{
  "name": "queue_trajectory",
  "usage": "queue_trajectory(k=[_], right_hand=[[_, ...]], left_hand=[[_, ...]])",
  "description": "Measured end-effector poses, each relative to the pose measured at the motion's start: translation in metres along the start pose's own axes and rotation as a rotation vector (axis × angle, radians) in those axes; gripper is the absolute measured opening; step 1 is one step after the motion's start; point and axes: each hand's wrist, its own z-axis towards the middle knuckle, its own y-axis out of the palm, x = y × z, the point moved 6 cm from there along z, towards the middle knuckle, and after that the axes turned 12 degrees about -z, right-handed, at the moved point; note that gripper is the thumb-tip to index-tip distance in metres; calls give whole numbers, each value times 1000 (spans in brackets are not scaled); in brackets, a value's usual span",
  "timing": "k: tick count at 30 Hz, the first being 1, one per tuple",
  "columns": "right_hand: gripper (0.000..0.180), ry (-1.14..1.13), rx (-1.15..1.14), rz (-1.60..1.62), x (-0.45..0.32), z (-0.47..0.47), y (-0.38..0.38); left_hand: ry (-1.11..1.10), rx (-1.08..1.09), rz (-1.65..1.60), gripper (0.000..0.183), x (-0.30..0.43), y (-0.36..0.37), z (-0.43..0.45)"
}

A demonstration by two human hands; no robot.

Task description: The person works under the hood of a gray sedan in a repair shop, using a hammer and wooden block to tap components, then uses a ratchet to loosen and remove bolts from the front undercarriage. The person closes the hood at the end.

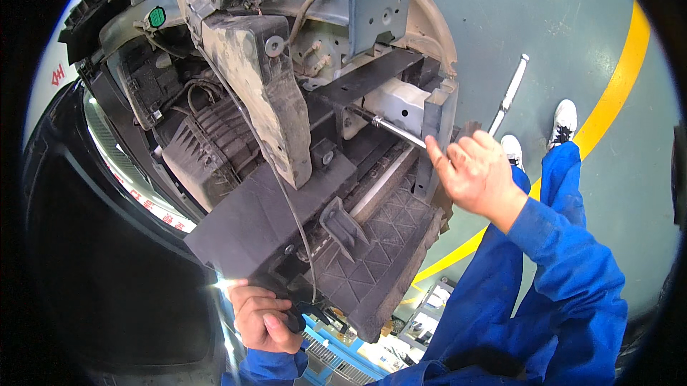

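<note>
My right hand (475, 176) is closed around the joint of a ratchet wrench, its index finger stretched along a chrome extension bar (400, 131). That bar reaches past a grey metal upright into the vehicle's exposed front end, where a socket (375, 120) meets the black bracket. The bright wrench handle (507, 93) sticks out beyond my knuckles over the floor. Lower left, my left hand (263, 316) curls around a dark part (292, 319) by the end of the black steel beam (268, 219); my fingers hide most of it.
A dusty upright support (263, 80) and a thin cable (249, 117) cross the engine bay. A ribbed black plastic panel (370, 273) lies below the beam. Left is a dark windscreen (123, 278). A yellow floor line (617, 91) passes my shoes; a tool cart (429, 305) stands below.
</note>
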Motion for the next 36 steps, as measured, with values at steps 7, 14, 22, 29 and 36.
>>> queue_trajectory(k=[7, 14, 22, 29, 36], right_hand=[[36, 0, -118, 55, -4, 3, 4], [30, 593, -478, 827, 29, -2, 38], [32, 532, -359, 612, 23, -16, 30], [35, 312, -228, 194, -8, -125, -114], [47, 411, -1071, 472, -187, -347, -103]], left_hand=[[2, 13, 6, 33, 3, 2, 1], [41, 5, -43, 29, 8, -1, 5], [339, 175, -165, 20, 4, -5, 15], [219, 652, -585, 35, 46, 21, -116], [-424, 499, -1294, 44, 62, 239, -463]])
